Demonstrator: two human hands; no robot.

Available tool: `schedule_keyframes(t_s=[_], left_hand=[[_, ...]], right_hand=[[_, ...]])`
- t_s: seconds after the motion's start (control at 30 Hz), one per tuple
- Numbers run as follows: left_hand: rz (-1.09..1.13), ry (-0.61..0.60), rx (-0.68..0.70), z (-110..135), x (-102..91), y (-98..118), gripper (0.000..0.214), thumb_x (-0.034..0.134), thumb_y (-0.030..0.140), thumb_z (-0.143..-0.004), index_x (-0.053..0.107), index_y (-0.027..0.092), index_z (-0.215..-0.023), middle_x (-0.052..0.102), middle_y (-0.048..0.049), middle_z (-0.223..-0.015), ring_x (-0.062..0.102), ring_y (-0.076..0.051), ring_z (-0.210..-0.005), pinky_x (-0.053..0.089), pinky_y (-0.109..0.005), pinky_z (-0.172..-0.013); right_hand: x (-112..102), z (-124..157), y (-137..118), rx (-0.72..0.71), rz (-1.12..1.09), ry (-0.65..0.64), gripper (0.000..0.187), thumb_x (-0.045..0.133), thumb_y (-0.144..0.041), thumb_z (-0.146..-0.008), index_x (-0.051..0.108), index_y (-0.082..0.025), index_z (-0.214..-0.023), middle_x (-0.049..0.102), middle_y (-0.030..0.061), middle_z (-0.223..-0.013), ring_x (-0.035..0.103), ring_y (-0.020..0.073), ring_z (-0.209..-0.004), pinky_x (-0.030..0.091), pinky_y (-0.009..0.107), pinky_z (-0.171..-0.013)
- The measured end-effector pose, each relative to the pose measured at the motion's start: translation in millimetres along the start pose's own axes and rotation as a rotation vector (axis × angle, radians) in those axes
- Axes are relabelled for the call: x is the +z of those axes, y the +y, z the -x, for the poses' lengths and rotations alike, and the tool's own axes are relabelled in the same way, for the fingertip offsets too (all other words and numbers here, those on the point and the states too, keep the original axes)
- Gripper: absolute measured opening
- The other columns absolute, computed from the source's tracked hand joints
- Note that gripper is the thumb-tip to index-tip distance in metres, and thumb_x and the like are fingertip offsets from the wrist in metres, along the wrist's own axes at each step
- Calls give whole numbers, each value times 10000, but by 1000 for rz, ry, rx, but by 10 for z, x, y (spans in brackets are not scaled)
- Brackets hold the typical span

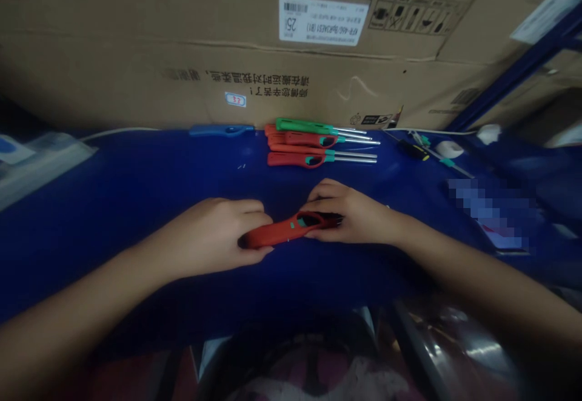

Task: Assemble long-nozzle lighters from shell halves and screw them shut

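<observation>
Both my hands hold one red lighter body point(285, 231) low over the blue table point(113, 195). My left hand point(213, 234) is closed round its rear handle end. My right hand point(352, 213) is closed on its front end, where a dark opening shows. Behind them, against the cardboard, lies a row of finished long-nosed lighters: a green one point(304, 126) at the back and several red ones point(295, 149) with teal triggers and metal tubes pointing right.
A blue lighter handle point(220, 130) lies left of the row. Large cardboard boxes point(136, 55) wall off the far edge. A screwdriver point(413, 149), a white tape roll point(449, 148) and small parts sit at the right. Clear plastic bags point(36, 158) lie at the left.
</observation>
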State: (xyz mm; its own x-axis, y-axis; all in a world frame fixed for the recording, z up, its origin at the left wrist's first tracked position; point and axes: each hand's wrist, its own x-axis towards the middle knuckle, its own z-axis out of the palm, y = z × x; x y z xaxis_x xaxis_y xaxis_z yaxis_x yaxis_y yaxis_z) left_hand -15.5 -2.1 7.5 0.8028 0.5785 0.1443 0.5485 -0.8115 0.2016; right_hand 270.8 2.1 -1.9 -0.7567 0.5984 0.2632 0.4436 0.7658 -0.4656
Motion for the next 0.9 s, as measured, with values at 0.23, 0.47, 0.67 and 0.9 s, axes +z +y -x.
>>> schedule_keyframes(t_s=[0.23,0.47,0.67,0.9], left_hand=[[68,-40,-57,-10,8,-3,119,686,320,-850,731,249,-933,691,17,-896,630,-115,-624,458,-236,-558],[132,26,-89,-63,60,-18,158,663,325,-887,724,228,-996,679,0,-947,626,-107,-648,454,-209,-539],[155,57,-100,-60,92,-38,241,638,394,-929,731,231,-1080,681,-11,-1027,645,-116,-717,481,-212,-581],[122,85,-88,-42,89,-20,263,653,397,-928,727,262,-1142,696,11,-1040,654,-114,-722,486,-214,-586]], right_hand=[[-14,-4,4,-10,35,-13,318,757,-319,-865,723,-154,-1134,676,87,-1011,605,205,-951,519,359,-876],[-40,6,39,7,92,-1,315,750,-322,-866,724,-130,-1114,674,99,-1020,622,208,-927,516,361,-861],[-50,13,67,2,97,24,317,756,-328,-859,726,-122,-1098,680,104,-1013,628,218,-916,520,362,-840],[-44,18,68,5,101,29,292,759,-322,-850,719,-149,-1082,681,91,-994,628,212,-892,514,348,-820]])
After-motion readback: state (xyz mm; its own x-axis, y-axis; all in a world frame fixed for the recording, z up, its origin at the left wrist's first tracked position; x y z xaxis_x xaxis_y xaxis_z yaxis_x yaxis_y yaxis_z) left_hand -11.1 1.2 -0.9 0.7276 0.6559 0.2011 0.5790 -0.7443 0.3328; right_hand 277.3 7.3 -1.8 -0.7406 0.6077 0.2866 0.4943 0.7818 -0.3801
